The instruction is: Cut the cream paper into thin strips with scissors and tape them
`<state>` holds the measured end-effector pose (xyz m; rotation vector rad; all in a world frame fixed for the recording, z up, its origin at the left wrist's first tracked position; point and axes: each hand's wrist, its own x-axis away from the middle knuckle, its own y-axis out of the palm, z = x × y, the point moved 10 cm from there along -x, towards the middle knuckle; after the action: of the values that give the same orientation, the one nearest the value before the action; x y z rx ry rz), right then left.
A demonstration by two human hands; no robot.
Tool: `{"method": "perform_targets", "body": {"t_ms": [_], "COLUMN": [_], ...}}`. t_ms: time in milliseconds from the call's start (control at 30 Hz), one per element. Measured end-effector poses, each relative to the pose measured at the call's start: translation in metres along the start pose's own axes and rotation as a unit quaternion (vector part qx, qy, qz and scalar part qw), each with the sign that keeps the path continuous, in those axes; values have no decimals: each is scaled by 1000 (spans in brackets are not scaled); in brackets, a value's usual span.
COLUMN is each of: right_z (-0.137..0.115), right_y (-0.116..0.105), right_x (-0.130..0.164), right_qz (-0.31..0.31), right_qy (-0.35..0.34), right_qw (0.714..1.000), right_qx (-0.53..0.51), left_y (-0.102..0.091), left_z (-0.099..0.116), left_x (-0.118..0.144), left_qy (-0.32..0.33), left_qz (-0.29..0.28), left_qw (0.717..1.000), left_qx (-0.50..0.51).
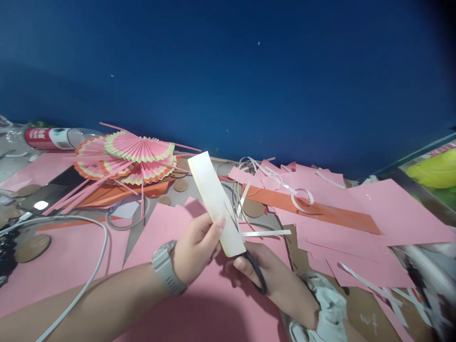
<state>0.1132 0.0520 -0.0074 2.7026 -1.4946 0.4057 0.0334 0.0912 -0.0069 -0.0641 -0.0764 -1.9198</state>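
The left hand [197,247] is closed around the near end of a white paper strip [216,204], with the thumb pressed on its face. The strip sticks up and leans to the far left, over the middle of the counter [359,304]. The right hand [274,280] is closed on the black handles of a pair of scissors [254,270], just beside the near end of the strip. The blades are mostly hidden behind the paper, so I cannot tell how wide they are. A grey watch [166,267] sits on the left wrist. Pink paper sheets [356,218] lie all over the counter. Folded paper fans [135,156] lie far left, with a bottle [53,138] lying on its side beyond them. A thin white cable [96,266] curves along the near left.
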Motion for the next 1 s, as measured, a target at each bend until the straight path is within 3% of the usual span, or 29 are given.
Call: {"method": "perform_targets", "body": {"t_ms": [533, 1000], "right_z": [2, -3], "right_y": [3, 0], "right_x": [1, 0], "right_qz": [-7, 4], "right_qy": [19, -2], "right_qw": [1000, 1000], "right_qx": [-18, 19], "left_y": [2, 4], "left_z": [14, 14], "left_x": [-1, -1], "left_qy": [29, 33], "left_qz": [-11, -23], "left_qw": [999, 999], "left_qx": [-31, -32]}}
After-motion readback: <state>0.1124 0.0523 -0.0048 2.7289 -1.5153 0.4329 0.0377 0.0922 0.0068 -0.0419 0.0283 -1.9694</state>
